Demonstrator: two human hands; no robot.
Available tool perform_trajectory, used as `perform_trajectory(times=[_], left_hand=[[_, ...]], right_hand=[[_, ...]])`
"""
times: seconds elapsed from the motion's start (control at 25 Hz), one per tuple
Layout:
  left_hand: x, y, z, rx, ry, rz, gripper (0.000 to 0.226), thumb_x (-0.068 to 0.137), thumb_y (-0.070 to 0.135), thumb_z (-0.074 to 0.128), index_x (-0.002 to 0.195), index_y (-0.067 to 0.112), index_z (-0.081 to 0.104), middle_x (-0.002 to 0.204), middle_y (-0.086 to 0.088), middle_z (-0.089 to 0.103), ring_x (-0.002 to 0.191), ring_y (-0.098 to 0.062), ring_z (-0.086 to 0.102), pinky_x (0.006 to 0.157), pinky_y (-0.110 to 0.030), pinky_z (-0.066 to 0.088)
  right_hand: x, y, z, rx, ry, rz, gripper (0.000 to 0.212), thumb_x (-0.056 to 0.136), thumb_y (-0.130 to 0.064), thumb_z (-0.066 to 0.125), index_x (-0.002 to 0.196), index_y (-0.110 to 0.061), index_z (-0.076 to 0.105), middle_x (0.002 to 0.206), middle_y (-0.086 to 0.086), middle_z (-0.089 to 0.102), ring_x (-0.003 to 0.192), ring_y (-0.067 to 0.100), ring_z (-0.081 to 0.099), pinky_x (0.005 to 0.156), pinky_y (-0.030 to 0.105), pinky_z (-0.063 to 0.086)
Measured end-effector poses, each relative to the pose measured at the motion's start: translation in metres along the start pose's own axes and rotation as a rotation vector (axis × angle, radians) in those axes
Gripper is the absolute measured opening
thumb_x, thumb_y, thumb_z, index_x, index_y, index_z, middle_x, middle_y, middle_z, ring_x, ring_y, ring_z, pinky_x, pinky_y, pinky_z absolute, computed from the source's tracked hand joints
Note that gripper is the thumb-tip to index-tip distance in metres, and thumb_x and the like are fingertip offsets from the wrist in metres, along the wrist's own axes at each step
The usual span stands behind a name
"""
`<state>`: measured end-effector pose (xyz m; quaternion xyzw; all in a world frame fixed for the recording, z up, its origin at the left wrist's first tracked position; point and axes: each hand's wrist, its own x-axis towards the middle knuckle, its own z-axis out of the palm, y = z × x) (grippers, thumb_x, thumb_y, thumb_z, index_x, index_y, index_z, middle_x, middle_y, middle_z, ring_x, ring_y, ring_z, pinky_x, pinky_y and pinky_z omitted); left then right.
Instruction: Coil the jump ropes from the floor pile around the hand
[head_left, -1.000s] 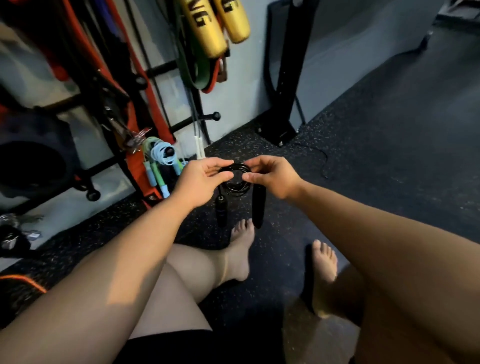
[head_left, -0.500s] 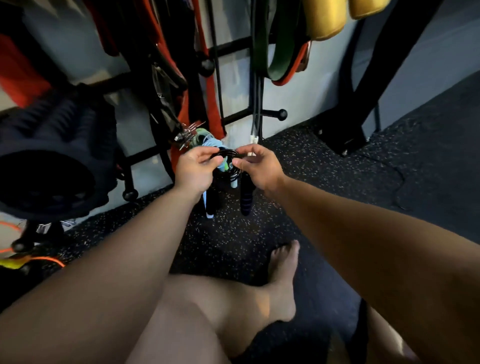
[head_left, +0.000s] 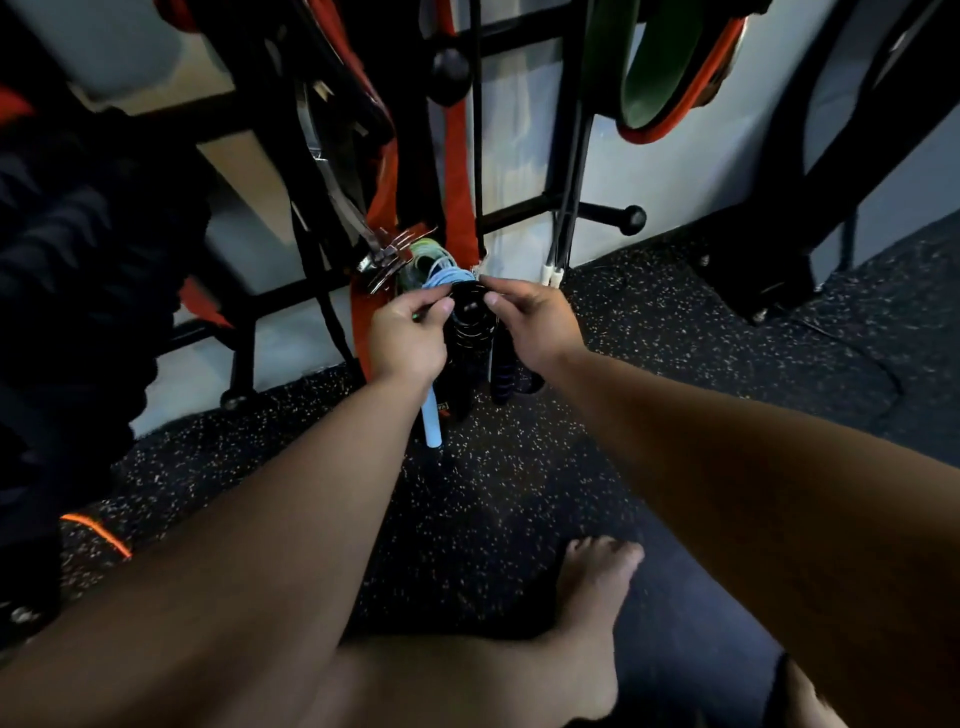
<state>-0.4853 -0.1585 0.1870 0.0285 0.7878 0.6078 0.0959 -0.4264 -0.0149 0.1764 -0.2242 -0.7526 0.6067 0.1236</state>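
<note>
A black jump rope (head_left: 471, 325) wound into a tight coil hangs between my two hands, close to the wall rack. My left hand (head_left: 408, 335) pinches the coil's left side with thumb and fingers. My right hand (head_left: 535, 325) pinches its right side. The rope's two dark handles (head_left: 503, 376) dangle below the coil. Behind the coil, a light blue coiled rope (head_left: 441, 278) and a green one (head_left: 418, 257) hang on a rack peg, with a pale blue handle (head_left: 431, 423) hanging down past my left wrist.
The black wall rack (head_left: 519, 218) with knobbed pegs (head_left: 634, 219) carries orange straps (head_left: 460, 171) and green resistance bands (head_left: 649, 78). White-tipped cords (head_left: 553, 273) hang beside it. A black post base (head_left: 763, 280) stands at the right. My bare leg and foot (head_left: 592, 597) lie on the speckled rubber floor (head_left: 519, 493).
Both hands carried the coiled black rope up and forward, from over my feet to right against the rack's hanging ropes. The view swung left and closer to the rack.
</note>
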Motion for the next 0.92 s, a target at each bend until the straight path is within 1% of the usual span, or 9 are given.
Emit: perform_trajectory(times=[0.16, 0.28, 0.4, 0.52, 0.68, 0.72, 0.8, 0.84, 0.92], left_hand=[[0.012, -0.002, 0.003, 0.013, 0.024, 0.035, 0.017, 0.092, 0.019, 0.075, 0.106, 0.026, 0.08, 0.108, 0.006, 0.077, 0.1, -0.009, 0.071, 0.097, -0.023, 0.054], [0.008, -0.009, 0.003, 0.07, 0.01, 0.107, 0.019, 0.093, 0.02, 0.073, 0.105, 0.033, 0.078, 0.117, 0.004, 0.071, 0.106, -0.009, 0.068, 0.103, -0.029, 0.052], [0.0, -0.01, 0.0, 0.04, -0.004, 0.072, 0.025, 0.093, 0.024, 0.072, 0.096, 0.049, 0.075, 0.116, 0.009, 0.073, 0.107, -0.009, 0.069, 0.102, -0.035, 0.055], [0.0, -0.006, -0.006, 0.019, -0.04, 0.001, 0.023, 0.094, 0.023, 0.072, 0.109, 0.039, 0.078, 0.114, 0.012, 0.073, 0.106, -0.009, 0.069, 0.1, -0.031, 0.055], [-0.01, -0.011, -0.012, -0.001, -0.122, 0.01, 0.032, 0.094, 0.022, 0.073, 0.118, 0.043, 0.073, 0.129, 0.009, 0.07, 0.118, -0.009, 0.065, 0.105, -0.03, 0.051], [-0.013, -0.009, -0.014, 0.014, -0.132, 0.012, 0.033, 0.094, 0.022, 0.073, 0.12, 0.042, 0.072, 0.13, 0.01, 0.069, 0.116, -0.007, 0.065, 0.102, -0.026, 0.051], [-0.014, -0.003, -0.018, 0.069, -0.133, 0.024, 0.032, 0.095, 0.023, 0.073, 0.123, 0.038, 0.072, 0.121, 0.012, 0.067, 0.101, 0.003, 0.062, 0.087, -0.013, 0.049], [-0.016, -0.003, -0.021, 0.085, -0.133, 0.039, 0.031, 0.095, 0.023, 0.073, 0.122, 0.037, 0.072, 0.117, 0.012, 0.067, 0.095, 0.005, 0.061, 0.081, -0.011, 0.046], [-0.024, -0.002, -0.024, 0.109, -0.123, 0.039, 0.028, 0.095, 0.024, 0.073, 0.121, 0.036, 0.073, 0.119, 0.009, 0.067, 0.097, -0.002, 0.064, 0.082, -0.014, 0.048]], right_hand=[[0.01, 0.012, 0.01, 0.095, 0.023, 0.072, 0.028, 0.096, -0.017, 0.065, 0.123, -0.018, 0.072, 0.115, 0.0, 0.075, 0.106, 0.011, 0.071, 0.101, 0.035, 0.054], [-0.001, 0.014, 0.015, 0.118, 0.056, 0.088, 0.028, 0.097, -0.018, 0.063, 0.124, -0.02, 0.071, 0.115, -0.003, 0.075, 0.105, 0.007, 0.07, 0.099, 0.03, 0.055], [-0.01, 0.011, 0.01, 0.09, 0.07, 0.084, 0.028, 0.097, -0.02, 0.063, 0.123, -0.023, 0.071, 0.116, -0.006, 0.074, 0.105, 0.006, 0.069, 0.098, 0.028, 0.055], [-0.011, 0.005, 0.007, 0.023, 0.042, 0.067, 0.03, 0.097, -0.021, 0.062, 0.126, -0.022, 0.07, 0.12, -0.005, 0.073, 0.109, 0.006, 0.068, 0.101, 0.029, 0.053], [-0.025, 0.0, 0.008, -0.031, 0.043, 0.077, 0.036, 0.098, -0.023, 0.061, 0.133, -0.022, 0.064, 0.127, -0.005, 0.07, 0.116, 0.008, 0.065, 0.105, 0.028, 0.05], [-0.029, -0.001, 0.007, -0.048, 0.046, 0.078, 0.037, 0.098, -0.024, 0.061, 0.135, -0.022, 0.062, 0.129, -0.004, 0.068, 0.118, 0.008, 0.063, 0.107, 0.029, 0.048], [-0.033, -0.004, 0.004, -0.081, 0.037, 0.064, 0.039, 0.097, -0.024, 0.062, 0.137, -0.021, 0.061, 0.131, -0.003, 0.067, 0.121, 0.01, 0.062, 0.109, 0.03, 0.047], [-0.036, -0.007, 0.002, -0.084, 0.029, 0.047, 0.039, 0.097, -0.024, 0.061, 0.136, -0.02, 0.061, 0.13, -0.003, 0.068, 0.121, 0.01, 0.062, 0.109, 0.031, 0.047], [-0.038, -0.013, 0.0, -0.074, 0.043, 0.049, 0.036, 0.098, -0.022, 0.061, 0.133, -0.019, 0.063, 0.127, -0.003, 0.069, 0.118, 0.01, 0.064, 0.108, 0.032, 0.048]])
